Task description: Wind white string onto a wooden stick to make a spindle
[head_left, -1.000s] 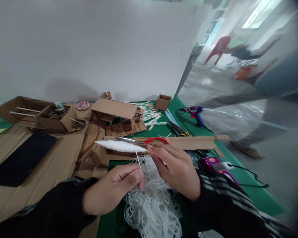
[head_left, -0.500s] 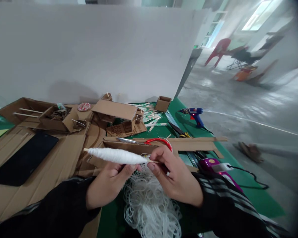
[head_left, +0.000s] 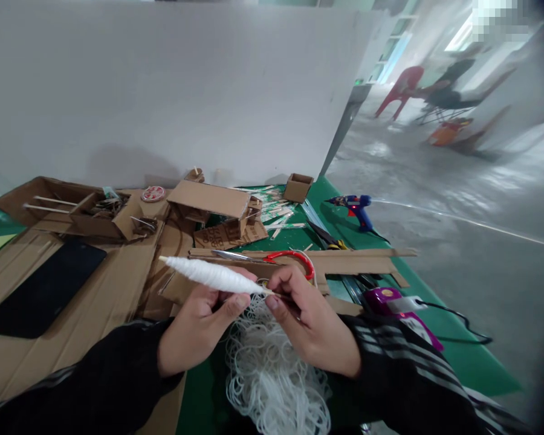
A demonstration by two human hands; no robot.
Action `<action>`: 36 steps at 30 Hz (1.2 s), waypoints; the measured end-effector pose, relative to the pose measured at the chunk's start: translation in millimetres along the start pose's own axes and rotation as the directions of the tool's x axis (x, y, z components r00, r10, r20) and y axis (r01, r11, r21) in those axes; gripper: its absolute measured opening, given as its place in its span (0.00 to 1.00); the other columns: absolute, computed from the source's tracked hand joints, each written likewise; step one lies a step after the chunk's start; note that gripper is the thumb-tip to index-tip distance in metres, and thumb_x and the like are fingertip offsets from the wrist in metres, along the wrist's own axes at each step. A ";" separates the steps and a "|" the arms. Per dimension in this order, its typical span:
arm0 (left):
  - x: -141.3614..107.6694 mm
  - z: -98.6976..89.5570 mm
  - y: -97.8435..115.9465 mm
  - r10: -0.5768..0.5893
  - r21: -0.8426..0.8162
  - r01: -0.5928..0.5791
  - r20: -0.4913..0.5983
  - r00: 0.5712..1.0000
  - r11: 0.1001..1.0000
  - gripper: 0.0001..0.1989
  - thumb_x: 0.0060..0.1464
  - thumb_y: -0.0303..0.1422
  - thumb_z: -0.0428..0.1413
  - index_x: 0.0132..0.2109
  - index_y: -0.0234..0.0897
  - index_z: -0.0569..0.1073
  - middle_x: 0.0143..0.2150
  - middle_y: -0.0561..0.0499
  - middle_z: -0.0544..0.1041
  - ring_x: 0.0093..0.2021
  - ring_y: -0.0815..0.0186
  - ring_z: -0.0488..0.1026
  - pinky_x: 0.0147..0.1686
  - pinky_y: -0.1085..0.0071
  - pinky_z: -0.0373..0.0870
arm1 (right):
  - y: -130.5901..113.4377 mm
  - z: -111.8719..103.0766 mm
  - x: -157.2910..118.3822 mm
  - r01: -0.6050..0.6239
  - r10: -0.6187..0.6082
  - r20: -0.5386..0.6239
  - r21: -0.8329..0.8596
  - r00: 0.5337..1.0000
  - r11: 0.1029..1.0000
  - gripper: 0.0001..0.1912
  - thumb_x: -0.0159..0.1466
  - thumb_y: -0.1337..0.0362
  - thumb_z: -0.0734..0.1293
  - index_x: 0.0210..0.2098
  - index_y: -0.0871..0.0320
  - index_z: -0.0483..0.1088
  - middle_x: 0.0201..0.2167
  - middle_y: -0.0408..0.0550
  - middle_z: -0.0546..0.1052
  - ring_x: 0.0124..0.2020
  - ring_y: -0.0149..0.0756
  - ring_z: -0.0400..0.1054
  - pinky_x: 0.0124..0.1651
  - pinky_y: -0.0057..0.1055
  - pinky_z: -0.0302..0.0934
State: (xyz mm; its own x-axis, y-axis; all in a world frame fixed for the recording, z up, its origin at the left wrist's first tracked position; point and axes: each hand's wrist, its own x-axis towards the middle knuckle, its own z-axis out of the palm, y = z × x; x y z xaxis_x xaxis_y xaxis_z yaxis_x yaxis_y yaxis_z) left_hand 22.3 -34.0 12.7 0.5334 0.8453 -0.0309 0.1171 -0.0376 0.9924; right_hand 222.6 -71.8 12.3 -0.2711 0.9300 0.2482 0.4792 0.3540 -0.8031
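A thin wooden stick wound with white thread, a spindle shape (head_left: 211,273), lies between my two hands, its bare tip raised toward the left. My left hand (head_left: 204,326) is closed on the wound part near its right end, thumb in front and fingers behind. At the right end, my right hand (head_left: 310,320) pinches the bare stick between thumb and forefinger. Beneath both hands spreads a loose tangled heap of white cord (head_left: 278,380). Just beyond the right hand are red-handled scissors (head_left: 292,257), lying over a cardboard box.
Cardboard pieces and a black phone (head_left: 45,287) lie on the left. Cardboard models (head_left: 208,202) and wrapped sticks (head_left: 276,211) stand behind. On the right are a blue glue gun (head_left: 356,208), yellow-handled pliers (head_left: 330,240) and a purple device (head_left: 385,299) with a black cable.
The wound stick has tilted, its left tip rising and its right end shifting slightly left. Both hands keep hold; the right hand has moved a little left.
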 end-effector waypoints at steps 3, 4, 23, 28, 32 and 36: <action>1.2 -0.2 0.7 0.072 0.052 -0.070 -0.033 0.997 0.996 0.12 0.61 0.39 0.54 0.49 0.40 0.71 0.45 0.48 0.74 0.43 0.63 0.71 0.44 0.68 0.69 | 2.1 1.6 2.6 0.034 -0.039 -0.064 -0.073 0.997 0.997 0.04 0.70 0.66 0.55 0.38 0.56 0.59 0.28 0.43 0.67 0.26 0.32 0.61 0.28 0.29 0.56; 1.6 0.0 1.1 0.083 0.064 -0.081 -0.035 0.996 0.995 0.12 0.61 0.38 0.54 0.49 0.40 0.71 0.46 0.48 0.74 0.44 0.63 0.71 0.45 0.68 0.69 | 2.7 1.8 3.3 0.044 -0.052 -0.076 -0.103 0.996 0.994 0.07 0.70 0.66 0.55 0.36 0.56 0.60 0.28 0.44 0.68 0.27 0.32 0.61 0.29 0.29 0.56; 4.0 1.1 0.3 -0.030 -0.054 0.030 -0.010 0.999 0.998 0.16 0.61 0.42 0.53 0.51 0.38 0.69 0.31 0.53 0.71 0.27 0.69 0.65 0.24 0.74 0.61 | 4.7 2.4 1.1 0.001 -0.008 -0.058 -0.116 0.998 0.993 0.02 0.68 0.64 0.59 0.40 0.56 0.60 0.29 0.44 0.69 0.27 0.33 0.63 0.29 0.30 0.57; 4.8 -0.2 -0.9 -0.027 -0.053 0.027 -0.008 1.000 0.998 0.15 0.61 0.40 0.54 0.51 0.38 0.69 0.27 0.57 0.65 0.23 0.72 0.58 0.23 0.75 0.57 | 7.0 0.9 1.5 0.036 -0.048 -0.057 -0.204 0.997 0.978 0.10 0.70 0.66 0.55 0.32 0.56 0.60 0.25 0.43 0.68 0.26 0.33 0.61 0.29 0.30 0.53; 5.3 -1.0 -3.2 -0.021 -0.152 0.025 0.030 0.999 0.988 0.16 0.62 0.41 0.52 0.52 0.38 0.67 0.24 0.60 0.58 0.20 0.75 0.49 0.18 0.76 0.51 | 7.7 -1.5 2.2 -0.033 0.032 -0.011 -0.162 0.999 0.986 0.05 0.70 0.63 0.57 0.39 0.56 0.61 0.27 0.43 0.69 0.26 0.33 0.63 0.29 0.29 0.54; 6.1 -0.4 -4.9 -0.027 -0.150 0.031 0.030 0.999 0.988 0.16 0.61 0.41 0.53 0.51 0.38 0.67 0.22 0.62 0.55 0.19 0.76 0.49 0.17 0.78 0.48 | 10.0 -4.5 2.8 -0.004 -0.001 -0.029 -0.189 1.000 0.982 0.02 0.68 0.66 0.58 0.38 0.56 0.59 0.30 0.45 0.70 0.28 0.34 0.64 0.30 0.30 0.54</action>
State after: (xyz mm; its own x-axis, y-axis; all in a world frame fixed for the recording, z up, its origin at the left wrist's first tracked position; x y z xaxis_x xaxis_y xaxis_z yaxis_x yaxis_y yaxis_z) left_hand 24.6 -28.5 7.7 0.5548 0.8297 -0.0607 0.0068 0.0685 0.9976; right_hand 230.3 -65.2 7.4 -0.2470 0.9321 0.2650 0.6293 0.3623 -0.6876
